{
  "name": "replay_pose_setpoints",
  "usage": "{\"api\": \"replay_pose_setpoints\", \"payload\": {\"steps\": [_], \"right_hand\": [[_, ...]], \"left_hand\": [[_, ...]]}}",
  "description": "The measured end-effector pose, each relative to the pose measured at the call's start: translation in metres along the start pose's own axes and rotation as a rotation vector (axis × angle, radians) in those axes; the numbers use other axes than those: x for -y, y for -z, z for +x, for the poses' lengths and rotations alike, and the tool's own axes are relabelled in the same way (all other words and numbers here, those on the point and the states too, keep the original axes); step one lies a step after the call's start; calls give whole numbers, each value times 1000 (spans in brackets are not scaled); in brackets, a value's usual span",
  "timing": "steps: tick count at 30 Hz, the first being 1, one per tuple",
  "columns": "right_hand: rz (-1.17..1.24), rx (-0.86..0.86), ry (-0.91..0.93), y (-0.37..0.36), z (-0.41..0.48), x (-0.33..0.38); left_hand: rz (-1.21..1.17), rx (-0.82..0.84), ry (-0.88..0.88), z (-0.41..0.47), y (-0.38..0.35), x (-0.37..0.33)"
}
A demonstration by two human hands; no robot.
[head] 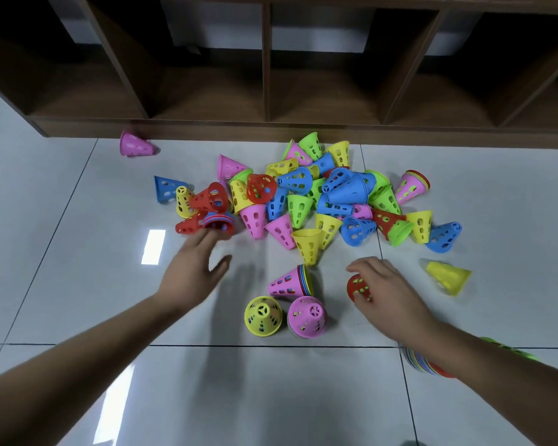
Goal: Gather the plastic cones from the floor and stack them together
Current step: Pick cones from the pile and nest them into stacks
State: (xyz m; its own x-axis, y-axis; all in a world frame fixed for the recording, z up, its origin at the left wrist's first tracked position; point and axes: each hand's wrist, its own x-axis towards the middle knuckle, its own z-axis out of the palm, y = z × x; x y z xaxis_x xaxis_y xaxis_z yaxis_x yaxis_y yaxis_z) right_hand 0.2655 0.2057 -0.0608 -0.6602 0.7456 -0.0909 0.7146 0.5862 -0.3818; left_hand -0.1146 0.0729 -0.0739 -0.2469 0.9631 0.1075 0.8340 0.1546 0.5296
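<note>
A pile of perforated plastic cones [316, 197] in pink, yellow, blue, green and red lies on the tiled floor. My left hand [195, 268] is open, its fingertips touching a red stack of cones [203, 224] lying on its side at the pile's left. My right hand [384, 289] is closed over a red cone [358, 287] near the floor. Between my hands lie a pink stack [290, 281] on its side, an upright yellow cone [263, 315] and an upright pink cone [306, 316]. A multicoloured stack [426, 365] shows partly under my right forearm.
A dark wooden shelf unit [271, 123] with open compartments runs along the floor behind the pile. Stray cones lie apart: a pink one [134, 144] by the shelf base, a blue one [166, 188] at the left, a yellow one [448, 276] at the right.
</note>
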Motion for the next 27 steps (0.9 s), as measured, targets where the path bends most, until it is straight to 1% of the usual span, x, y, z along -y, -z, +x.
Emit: {"api": "replay_pose_setpoints", "payload": {"steps": [2,4,6,8,11,15,18,23,27], "right_hand": [[-74,-6,-53,2,3,-13],[-127,32,-124,2,5,-24],[-151,87,-187,0,5,-33],[-108,126,-231,-4,5,-39],[-51,138,-244,-5,6,-43],[-44,121,-217,-6,7,-44],[-72,91,-176,-6,6,-44],[-80,16,-148,1,7,-38],[-29,-74,-135,16,5,-20]], "left_hand": [[63,-59,55,14,3,17],[93,-88,172,25,6,33],[105,-73,290,31,5,47],[112,-13,344,34,2,58],[129,68,337,35,0,69],[209,109,321,24,-11,78],[110,130,335,11,-22,72],[-47,23,347,2,-24,52],[-86,8,396,-12,-11,36]]}}
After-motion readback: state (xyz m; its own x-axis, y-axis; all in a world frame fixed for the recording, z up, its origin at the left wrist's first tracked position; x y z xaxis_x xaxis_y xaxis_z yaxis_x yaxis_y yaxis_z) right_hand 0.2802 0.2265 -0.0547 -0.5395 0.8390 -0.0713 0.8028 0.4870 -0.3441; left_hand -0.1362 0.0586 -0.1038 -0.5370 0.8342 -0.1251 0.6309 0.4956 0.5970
